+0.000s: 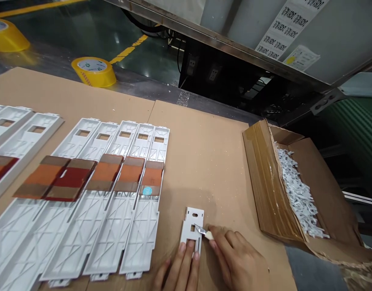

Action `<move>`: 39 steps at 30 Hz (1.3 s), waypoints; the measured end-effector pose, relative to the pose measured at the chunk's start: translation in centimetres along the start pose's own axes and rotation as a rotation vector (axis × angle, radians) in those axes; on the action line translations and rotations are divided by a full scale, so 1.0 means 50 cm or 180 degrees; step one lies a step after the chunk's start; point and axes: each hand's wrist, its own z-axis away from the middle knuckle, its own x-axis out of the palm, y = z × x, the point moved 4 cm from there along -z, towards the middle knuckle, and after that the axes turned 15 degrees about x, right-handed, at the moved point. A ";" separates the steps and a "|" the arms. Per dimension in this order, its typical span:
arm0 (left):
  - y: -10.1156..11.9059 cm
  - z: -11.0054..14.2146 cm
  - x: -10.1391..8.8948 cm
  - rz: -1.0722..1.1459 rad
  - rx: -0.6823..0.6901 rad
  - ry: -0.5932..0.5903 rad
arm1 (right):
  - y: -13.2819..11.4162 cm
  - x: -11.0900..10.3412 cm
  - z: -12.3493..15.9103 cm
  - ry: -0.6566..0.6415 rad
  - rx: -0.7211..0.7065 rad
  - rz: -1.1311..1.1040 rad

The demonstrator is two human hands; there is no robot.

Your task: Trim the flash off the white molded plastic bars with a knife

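White plastic piece (192,230) flat on cardboard sheet (201,169), near side, small craft knife (202,231) at its middle window.

Left hand (180,271) rests its fingers on the piece's near end; right hand (237,262) pinches the knife, blade touching the piece. Hands close together, neither clamped on the other. Left of the piece, just beside it: row of long white plastic panels (122,210) lying side by side, with brown and orange pads (105,173) across them (one pad carries a round blue sticker (147,190)). Right: open cardboard box (307,194) holding white plastic scraps (298,194). Far: yellow tape rolls (93,71) beyond the sheet's edge.
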 end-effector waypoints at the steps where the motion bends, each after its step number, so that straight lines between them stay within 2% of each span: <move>1: 0.001 0.002 0.003 -0.0021 -0.0085 0.0156 | 0.001 0.001 0.000 -0.0008 0.0003 0.0007; 4: 0.004 0.006 0.011 -0.0088 -0.0214 0.0476 | 0.003 0.003 0.001 -0.0006 0.0009 0.0038; 12: 0.007 0.006 0.013 -0.0063 -0.0283 0.0472 | -0.007 -0.004 -0.004 0.0085 -0.0006 0.0209; 18: 0.007 0.010 0.017 -0.0114 -0.0159 0.0363 | -0.015 -0.007 -0.001 0.0170 -0.0143 0.0750; 24: 0.005 0.011 0.013 -0.0115 -0.0076 0.0379 | -0.014 -0.006 0.000 0.0209 -0.0160 0.0923; 29: 0.005 0.013 0.012 0.0007 -0.0002 0.0045 | -0.016 -0.002 -0.001 0.0138 -0.0227 0.0939; 32: 0.006 0.011 0.011 -0.0022 -0.0154 0.0252 | -0.008 0.000 -0.004 0.0001 -0.0125 0.0628; 35: 0.004 0.005 0.006 -0.0103 -0.0246 0.0392 | 0.004 0.002 -0.010 -0.0399 0.0033 0.0092; 39: -0.002 -0.006 -0.003 0.0092 -0.0014 -0.0246 | 0.012 0.004 -0.015 -0.0840 0.0169 -0.0281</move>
